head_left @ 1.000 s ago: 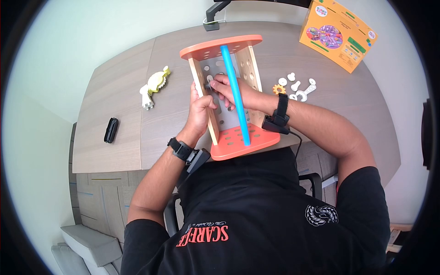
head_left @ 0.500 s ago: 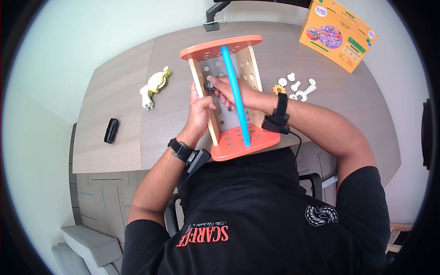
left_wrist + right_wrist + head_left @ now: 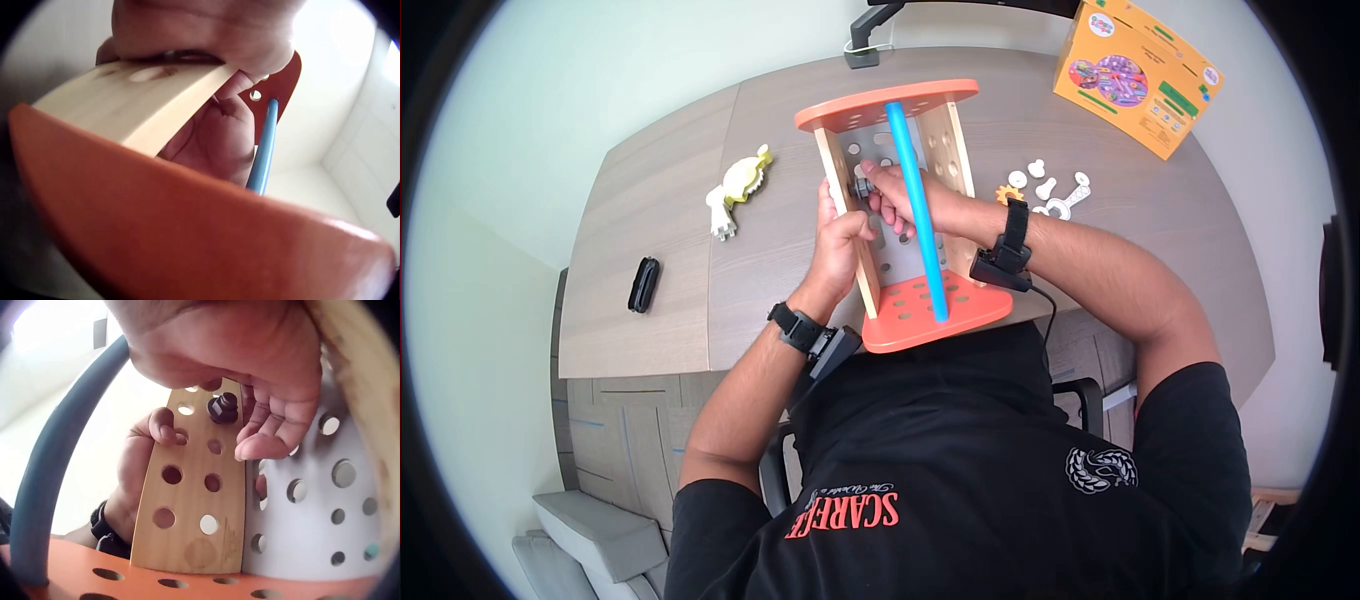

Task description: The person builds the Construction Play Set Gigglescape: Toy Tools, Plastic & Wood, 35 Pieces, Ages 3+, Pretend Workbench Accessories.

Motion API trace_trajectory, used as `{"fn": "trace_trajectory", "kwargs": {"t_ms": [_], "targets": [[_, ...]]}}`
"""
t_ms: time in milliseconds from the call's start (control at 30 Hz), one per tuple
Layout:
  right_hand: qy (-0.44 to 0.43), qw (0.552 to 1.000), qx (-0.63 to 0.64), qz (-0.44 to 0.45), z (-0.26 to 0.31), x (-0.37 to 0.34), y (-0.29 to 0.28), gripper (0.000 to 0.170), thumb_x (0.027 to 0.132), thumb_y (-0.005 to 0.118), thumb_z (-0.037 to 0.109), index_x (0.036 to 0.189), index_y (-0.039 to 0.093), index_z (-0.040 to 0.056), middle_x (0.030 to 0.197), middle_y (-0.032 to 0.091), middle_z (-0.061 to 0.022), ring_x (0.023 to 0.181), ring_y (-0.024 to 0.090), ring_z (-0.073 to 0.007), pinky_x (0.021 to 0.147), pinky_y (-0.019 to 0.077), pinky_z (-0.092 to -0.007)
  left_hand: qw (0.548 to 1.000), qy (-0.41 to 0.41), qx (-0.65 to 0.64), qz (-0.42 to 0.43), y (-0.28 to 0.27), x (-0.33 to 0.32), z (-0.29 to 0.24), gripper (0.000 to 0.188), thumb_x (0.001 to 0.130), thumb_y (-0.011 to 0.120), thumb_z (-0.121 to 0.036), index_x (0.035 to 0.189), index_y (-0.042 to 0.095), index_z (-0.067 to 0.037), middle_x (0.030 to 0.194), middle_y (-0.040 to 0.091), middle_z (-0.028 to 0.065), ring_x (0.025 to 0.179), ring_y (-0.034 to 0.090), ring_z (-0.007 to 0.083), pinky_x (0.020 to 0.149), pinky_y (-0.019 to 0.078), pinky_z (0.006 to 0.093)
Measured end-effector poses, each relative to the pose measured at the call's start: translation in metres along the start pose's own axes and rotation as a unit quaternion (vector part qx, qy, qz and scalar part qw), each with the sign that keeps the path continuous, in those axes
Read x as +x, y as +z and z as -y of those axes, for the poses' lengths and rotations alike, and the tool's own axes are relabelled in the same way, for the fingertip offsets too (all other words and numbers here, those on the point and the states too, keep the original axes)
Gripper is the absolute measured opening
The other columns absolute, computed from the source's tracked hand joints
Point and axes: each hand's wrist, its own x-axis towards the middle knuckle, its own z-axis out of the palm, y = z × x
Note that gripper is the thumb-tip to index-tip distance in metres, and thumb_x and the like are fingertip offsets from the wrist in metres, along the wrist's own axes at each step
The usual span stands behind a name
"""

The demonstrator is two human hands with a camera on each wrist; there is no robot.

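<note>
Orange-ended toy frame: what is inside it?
Inside are the right hand, the thumb of the left hand and a dark bolt on a wooden side panel. The right hand hides part of the grey panel; what lies there cannot be seen.

I find the frame (image 3: 910,325) at the bench (image 3: 670,320)'s near edge. The left hand (image 3: 838,245) is on its left panel (image 3: 187,497); the right hand (image 3: 936,205), inside, is beside that panel's bolt (image 3: 224,407). Right lie loose parts (image 3: 1046,187); far right, a carton (image 3: 1140,90). Left lies a toy piece (image 3: 743,182); nearer, farther left, a case (image 3: 642,285).
</note>
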Motion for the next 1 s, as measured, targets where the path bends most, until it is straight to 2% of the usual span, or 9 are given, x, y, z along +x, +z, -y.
{"fn": "trace_trajectory", "kwargs": {"t_ms": [133, 233, 333, 533, 600, 733, 833, 933, 1000], "targets": [[-0.133, 0.989, -0.059, -0.027, -0.015, 0.006, 0.007, 0.048, 0.113, 0.044, 0.051, 0.116, 0.055, 0.0051, 0.075, 0.059, -0.0024, 0.057, 0.059, -0.0112, 0.047, 0.0518, -0.0279, 1.000, 0.014, 0.007, -0.020, 0.003, 0.000, 0.001, 0.082, 0.073, 0.050, 0.005, 0.152, 0.032, -0.010, 0.111, 0.052, 0.0104, 0.097, 0.058, 0.0195, 0.076, 0.0513, 0.0305], [-0.145, 0.988, -0.058, 0.013, -0.021, 0.012, 0.002, 0.045, 0.113, 0.045, 0.049, 0.117, 0.055, 0.0058, 0.076, 0.059, -0.0033, 0.057, 0.060, -0.0115, 0.046, 0.0518, -0.0279, 1.000, 0.009, 0.015, -0.016, 0.004, -0.001, 0.000, 0.080, 0.072, 0.051, 0.002, 0.149, 0.036, -0.010, 0.114, 0.053, 0.0095, 0.099, 0.057, 0.0198, 0.079, 0.0514, 0.0327], [-0.003, 0.999, -0.030, 0.015, -0.010, 0.012, -0.002, 0.034, 0.114, 0.047, 0.041, 0.118, 0.054, 0.0080, 0.076, 0.059, -0.0033, 0.059, 0.061, -0.0109, 0.045, 0.0515, -0.0277, 0.999, 0.006, 0.028, -0.024, 0.008, -0.003, -0.001, 0.073, 0.071, 0.054, -0.005, 0.144, 0.044, -0.009, 0.118, 0.055, 0.0078, 0.102, 0.057, 0.0211, 0.085, 0.0511, 0.0371], [-0.154, 0.986, -0.061, -0.028, -0.013, 0.005, 0.010, 0.046, 0.114, 0.042, 0.048, 0.114, 0.058, 0.0050, 0.075, 0.058, -0.0027, 0.056, 0.059, -0.0112, 0.045, 0.0502, -0.0281, 0.999, 0.020, 0.029, -0.032, 0.007, -0.004, 0.000, 0.075, 0.072, 0.052, -0.002, 0.146, 0.040, -0.009, 0.114, 0.055, 0.0090, 0.099, 0.057, 0.0204, 0.081, 0.0507, 0.0343], [-0.107, 0.993, -0.044, 0.010, -0.017, 0.016, 0.003, 0.041, 0.114, 0.045, 0.046, 0.117, 0.057, 0.0058, 0.077, 0.059, -0.0028, 0.057, 0.059, -0.0109, 0.044, 0.0496, -0.0281, 1.000, 0.010, 0.010, -0.023, 0.009, -0.003, -0.004, 0.084, 0.072, 0.049, 0.003, 0.153, 0.031, -0.010, 0.109, 0.054, 0.0108, 0.093, 0.057, 0.0187, 0.074, 0.0501, 0.0294], [0.005, 0.999, -0.043, 0.008, -0.005, 0.013, -0.002, 0.034, 0.114, 0.049, 0.040, 0.120, 0.055, 0.0064, 0.079, 0.058, -0.0020, 0.058, 0.059, -0.0100, 0.044, 0.0494, -0.0281, 1.000, 0.013, 0.011, -0.004, 0.003, 0.001, -0.001, 0.082, 0.071, 0.049, 0.003, 0.151, 0.033, -0.010, 0.107, 0.054, 0.0100, 0.093, 0.058, 0.0188, 0.074, 0.0497, 0.0296], [-0.112, 0.993, -0.024, -0.002, -0.013, 0.011, 0.006, 0.048, 0.112, 0.050, 0.050, 0.107, 0.058, 0.0036, 0.077, 0.060, -0.0051, 0.058, 0.060, -0.0140, 0.049, 0.0499, -0.0304, 1.000, 0.019, 0.008, -0.006, 0.006, 0.000, -0.001, 0.079, 0.072, 0.049, 0.003, 0.148, 0.034, -0.010, 0.105, 0.053, 0.0093, 0.092, 0.058, 0.0188, 0.073, 0.0493, 0.0296], [-0.118, 0.992, -0.039, 0.012, -0.012, 0.007, 0.006, 0.049, 0.111, 0.050, 0.052, 0.107, 0.058, 0.0036, 0.077, 0.060, -0.0056, 0.058, 0.061, -0.0145, 0.049, 0.0507, -0.0306, 1.000, 0.017, 0.011, -0.005, 0.003, 0.002, 0.003, 0.078, 0.072, 0.049, 0.002, 0.147, 0.034, -0.009, 0.105, 0.052, 0.0088, 0.091, 0.058, 0.0186, 0.073, 0.0493, 0.0296], [-0.041, 0.998, -0.033, 0.018, -0.011, 0.015, 0.002, 0.043, 0.113, 0.049, 0.048, 0.117, 0.056, 0.0056, 0.079, 0.059, -0.0034, 0.058, 0.060, -0.0118, 0.047, 0.0506, -0.0287, 1.000, 0.020, 0.017, -0.018, 0.005, 0.001, 0.002, 0.078, 0.072, 0.049, 0.002, 0.148, 0.034, -0.009, 0.107, 0.053, 0.0093, 0.091, 0.058, 0.0186, 0.073, 0.0498, 0.0296]]}}
